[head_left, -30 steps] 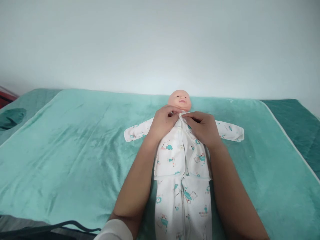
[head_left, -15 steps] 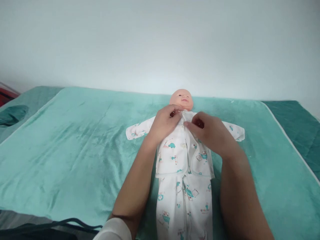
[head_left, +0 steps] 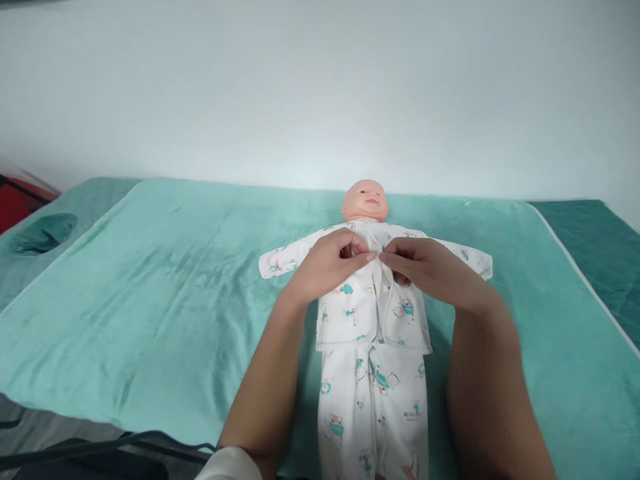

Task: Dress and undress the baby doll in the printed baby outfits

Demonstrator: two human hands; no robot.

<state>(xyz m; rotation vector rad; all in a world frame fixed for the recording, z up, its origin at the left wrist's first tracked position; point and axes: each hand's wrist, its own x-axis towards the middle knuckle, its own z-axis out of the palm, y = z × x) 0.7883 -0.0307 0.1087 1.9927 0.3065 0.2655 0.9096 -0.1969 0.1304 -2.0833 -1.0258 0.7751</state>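
A baby doll lies on its back in a white printed baby jacket and matching trousers. Its sleeves stretch out to both sides. My left hand is closed in a pinch on the jacket's front edge at the chest. Facing it, my right hand pinches the other front edge, the fingertips of both hands nearly meeting. Below them the jacket fronts part slightly toward the hem. Whatever button or fastener lies between the fingertips is hidden.
A green plush blanket covers the table under the doll, over a darker green cover that shows at the right. A white wall stands behind. Dark cables run at the lower left, and a red object is at the far left.
Both hands have moved down from the collar to the chest, and their fingertips have come closer together. The doll's neck and collar are now uncovered. The view has shifted slightly.
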